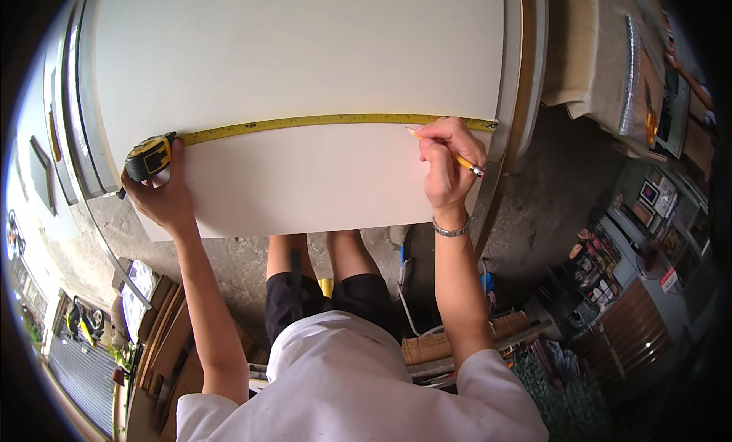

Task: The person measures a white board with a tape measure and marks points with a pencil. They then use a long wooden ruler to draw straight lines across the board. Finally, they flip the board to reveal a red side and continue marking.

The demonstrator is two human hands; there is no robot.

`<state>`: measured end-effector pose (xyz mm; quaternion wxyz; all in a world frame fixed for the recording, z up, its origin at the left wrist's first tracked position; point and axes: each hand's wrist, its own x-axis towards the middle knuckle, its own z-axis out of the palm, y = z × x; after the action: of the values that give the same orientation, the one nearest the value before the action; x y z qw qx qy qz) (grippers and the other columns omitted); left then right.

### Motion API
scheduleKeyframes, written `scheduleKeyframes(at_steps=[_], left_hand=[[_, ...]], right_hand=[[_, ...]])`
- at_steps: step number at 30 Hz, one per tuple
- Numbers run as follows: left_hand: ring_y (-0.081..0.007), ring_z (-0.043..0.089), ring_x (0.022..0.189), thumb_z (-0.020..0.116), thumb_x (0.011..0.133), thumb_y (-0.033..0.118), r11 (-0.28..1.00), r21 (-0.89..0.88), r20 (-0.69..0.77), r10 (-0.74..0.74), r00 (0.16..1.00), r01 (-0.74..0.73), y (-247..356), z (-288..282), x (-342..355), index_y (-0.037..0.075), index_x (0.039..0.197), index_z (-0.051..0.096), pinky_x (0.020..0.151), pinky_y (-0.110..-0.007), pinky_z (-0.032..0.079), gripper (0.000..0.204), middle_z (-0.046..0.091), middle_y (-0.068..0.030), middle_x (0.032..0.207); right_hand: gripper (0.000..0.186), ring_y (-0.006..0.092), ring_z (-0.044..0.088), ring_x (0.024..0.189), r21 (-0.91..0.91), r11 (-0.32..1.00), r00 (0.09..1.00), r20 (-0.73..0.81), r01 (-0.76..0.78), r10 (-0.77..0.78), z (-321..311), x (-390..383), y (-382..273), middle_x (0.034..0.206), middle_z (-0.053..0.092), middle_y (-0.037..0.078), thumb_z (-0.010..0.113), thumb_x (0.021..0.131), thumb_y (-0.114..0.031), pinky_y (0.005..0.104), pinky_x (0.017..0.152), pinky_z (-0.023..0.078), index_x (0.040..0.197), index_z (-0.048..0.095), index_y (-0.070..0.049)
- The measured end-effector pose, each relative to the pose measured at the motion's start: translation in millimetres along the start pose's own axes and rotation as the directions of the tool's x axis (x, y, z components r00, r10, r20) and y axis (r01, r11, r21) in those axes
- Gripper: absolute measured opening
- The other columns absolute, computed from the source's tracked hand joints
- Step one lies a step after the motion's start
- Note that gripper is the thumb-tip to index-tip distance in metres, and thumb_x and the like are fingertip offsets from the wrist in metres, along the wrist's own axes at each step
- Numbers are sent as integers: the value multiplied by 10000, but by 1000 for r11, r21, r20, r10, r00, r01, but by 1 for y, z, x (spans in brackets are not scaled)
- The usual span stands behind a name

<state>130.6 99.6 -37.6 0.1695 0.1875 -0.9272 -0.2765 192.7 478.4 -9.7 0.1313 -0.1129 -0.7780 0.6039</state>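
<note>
From the head camera, the left hand (162,196) is closed around a yellow-and-black tape measure case (149,157), fingers curled under it and thumb along its side, holding it at the left edge of a large flat white board (305,53). From the case, the yellow steel tape blade (320,122) runs away from that hand across the board's face to its far right edge, lying flat on the surface.

The right hand (446,163) is closed in a writing grip on a yellow pencil (450,154); its tip touches the board just below the blade, at the hand's upper left, while its back end sticks out past the knuckles to the lower right. A silver metal bracelet (451,230) sits on the wrist just below this hand.

Below both hands, beyond the board's near edge, lies a grey concrete floor (534,213), and a stack of wooden boards (171,343) sits under the left forearm.
</note>
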Motion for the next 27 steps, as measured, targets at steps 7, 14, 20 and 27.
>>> scheduleKeyframes(at_steps=[7, 14, 20, 27], left_hand=[[-235, 683, 998, 951, 723, 375, 998, 58, -3, 22, 1000, -21, -1, -1, -2, -68, 1215, 575, 869, -356, 595, 762, 655, -169, 1123], [-250, 692, 1019, 949, 715, 421, 1000, -7, -22, 15, 1000, -15, 1, 0, -3, -48, 1205, 586, 864, -365, 594, 770, 668, -159, 1095], [-237, 695, 1022, 955, 717, 383, 1000, 17, -1, 8, 1000, -8, 5, -2, -4, -43, 1219, 576, 865, -358, 597, 760, 671, -152, 1091], [-235, 694, 1027, 958, 718, 358, 999, -50, -14, 9, 1000, -9, 6, 0, -4, -34, 1214, 580, 877, -361, 592, 736, 670, -141, 1113]], right_hand=[[96, 115, 468, 500, -93, 992, 996, -13, 91, -93, 15, 3, 1, 609, 556, 59, 531, 752, 82, 265, 485, 353, 742, 611, 29], [103, 129, 462, 492, -136, 984, 993, -15, 115, -118, 18, 4, 4, 594, 543, 66, 524, 742, 80, 270, 477, 348, 726, 609, 24], [99, 132, 463, 492, -157, 981, 994, -3, 111, -112, 19, 4, 4, 601, 553, 67, 530, 744, 83, 270, 480, 345, 731, 611, 28], [102, 131, 469, 496, -163, 980, 993, -11, 112, -115, 20, 4, 3, 607, 565, 70, 532, 749, 83, 269, 482, 348, 731, 618, 30]])
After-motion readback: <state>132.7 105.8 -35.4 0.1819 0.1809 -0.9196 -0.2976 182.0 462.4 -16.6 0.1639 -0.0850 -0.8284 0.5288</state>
